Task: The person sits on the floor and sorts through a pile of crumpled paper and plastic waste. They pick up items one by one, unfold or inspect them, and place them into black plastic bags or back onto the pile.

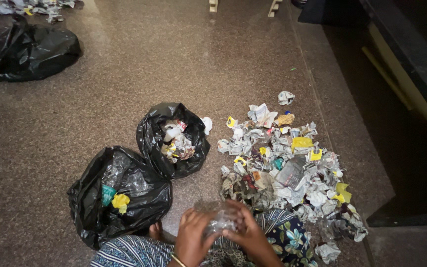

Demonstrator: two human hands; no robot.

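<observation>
Both hands are squeezing one clear plastic bottle [217,215] near the bottom of the view, just above the person's lap. The left hand [193,238] is curling its fingers around the left side of the bottle, and the right hand [249,232] is wrapping its fingers over the right side and top, so both are closed on it and the bottle is looking crumpled. Just to the left of the hands, a black bag [119,194] is sitting open on the speckled floor [124,64]; clear squashed bottles, a green bit and a yellow scrap are lying in it. A little farther away, a second black bag [174,139] is standing open too, and crumpled paper balls are filling it. To the right of the hands, a big pile of crumpled paper [285,165] is spreading across the floor, with yellow scraps and a clear bottle mixed in. Far off at the top left, a third black bag [28,52] is lying closed, well apart from the others, with more crumpled paper [25,7] behind it.
</observation>
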